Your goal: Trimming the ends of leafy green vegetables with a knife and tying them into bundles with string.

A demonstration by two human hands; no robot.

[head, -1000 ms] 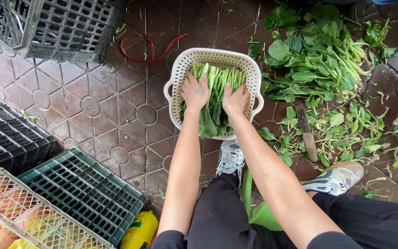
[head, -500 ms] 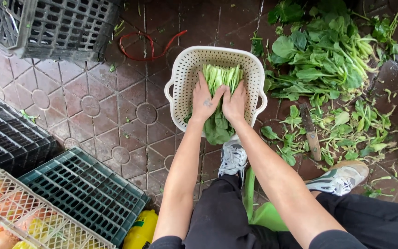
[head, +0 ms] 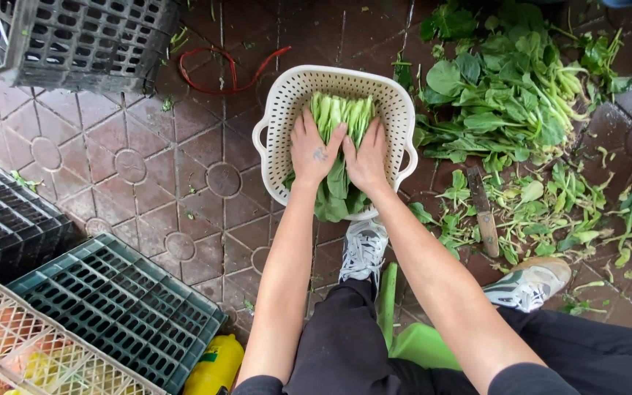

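green plastic stool point(head: 418, 344) sits nearest, under the person, with a dark green slatted plastic crate point(head: 111, 311) off to the left of the cream perforated plastic basket point(head: 287, 110). both hands lie flat inside that basket: the left hand point(head: 314, 150) and the right hand point(head: 366, 159) press side by side, fingers spread, grip open, palms on the bundle of pale-stemmed leafy greens point(head: 339, 124) filling the basket's middle. right of the basket lies a wooden-handled knife point(head: 484, 212) among trimmings; beyond it, a heap of loose leafy greens point(head: 510, 95).
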